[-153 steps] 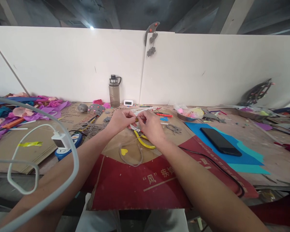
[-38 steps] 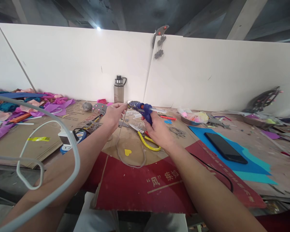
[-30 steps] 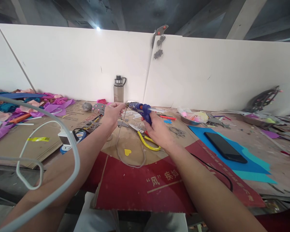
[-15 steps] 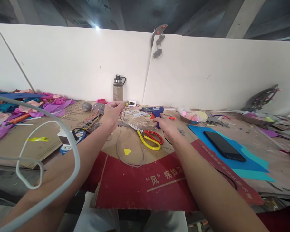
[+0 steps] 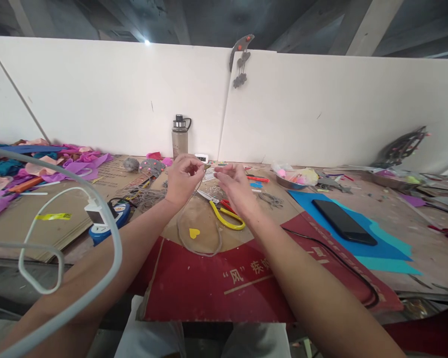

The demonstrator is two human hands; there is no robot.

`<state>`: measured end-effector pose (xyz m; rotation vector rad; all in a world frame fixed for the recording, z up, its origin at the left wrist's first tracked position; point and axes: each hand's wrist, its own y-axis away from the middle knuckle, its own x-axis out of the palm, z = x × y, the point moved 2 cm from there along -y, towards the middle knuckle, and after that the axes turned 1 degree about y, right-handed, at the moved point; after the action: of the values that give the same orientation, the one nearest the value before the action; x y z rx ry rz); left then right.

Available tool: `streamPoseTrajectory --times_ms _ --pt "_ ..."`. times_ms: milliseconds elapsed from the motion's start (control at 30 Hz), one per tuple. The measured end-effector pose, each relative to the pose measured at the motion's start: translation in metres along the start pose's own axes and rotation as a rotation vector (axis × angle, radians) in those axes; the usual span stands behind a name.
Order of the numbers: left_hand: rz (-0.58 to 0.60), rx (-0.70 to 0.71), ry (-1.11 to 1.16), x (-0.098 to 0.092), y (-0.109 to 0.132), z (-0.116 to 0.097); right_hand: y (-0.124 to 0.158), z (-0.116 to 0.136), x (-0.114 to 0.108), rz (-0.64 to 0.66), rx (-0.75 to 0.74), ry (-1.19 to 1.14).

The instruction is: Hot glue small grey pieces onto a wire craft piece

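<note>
Emptied of the glue gun it held a second ago, the right hand (image 5: 234, 186) now hovers with fingers loosely spread, holding nothing, over the cardboard sheet (image 5: 209, 293) at the near edge of the worktop (image 5: 414, 223). Just beside it, the left hand (image 5: 184, 178) pinches the top of a thin grey wire (image 5: 203, 254). The wire's loop lies on the cardboard beside yellow-handled scissors (image 5: 227, 219) and a small yellow heart (image 5: 194, 232).

1. Bright, even light throughout; a small ceiling lamp (image 5: 147, 43) glows high up, left of centre.
2. Shadows are soft, without glare.
3. Straight lines bow at the edges; the near white cable (image 5: 78, 298) is blurred, and the right hand (image 5: 233, 186) is slightly smeared.
</note>
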<state>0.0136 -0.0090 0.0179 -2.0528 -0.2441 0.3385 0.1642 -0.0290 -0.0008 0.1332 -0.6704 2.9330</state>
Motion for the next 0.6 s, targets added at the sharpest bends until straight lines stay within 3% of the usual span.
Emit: streamPoseTrajectory --times_ms 67,167,433,600 --pt "0.008 0.021 -0.005 0.001 0.000 -0.001 0.006 0.002 0.017 0.086 0.121 -0.280" --pt "0.014 -0.010 0.016 0.002 0.001 -0.001 0.012 0.004 0.028 0.139 0.198 -0.441" --pt "0.013 -0.375 0.324 0.012 0.006 0.006 0.006 -0.001 0.022 0.017 -0.034 -0.112" --pt "-0.024 -0.467 0.436 0.017 0.008 0.001 0.003 -0.007 0.023 0.015 -0.122 -0.023"
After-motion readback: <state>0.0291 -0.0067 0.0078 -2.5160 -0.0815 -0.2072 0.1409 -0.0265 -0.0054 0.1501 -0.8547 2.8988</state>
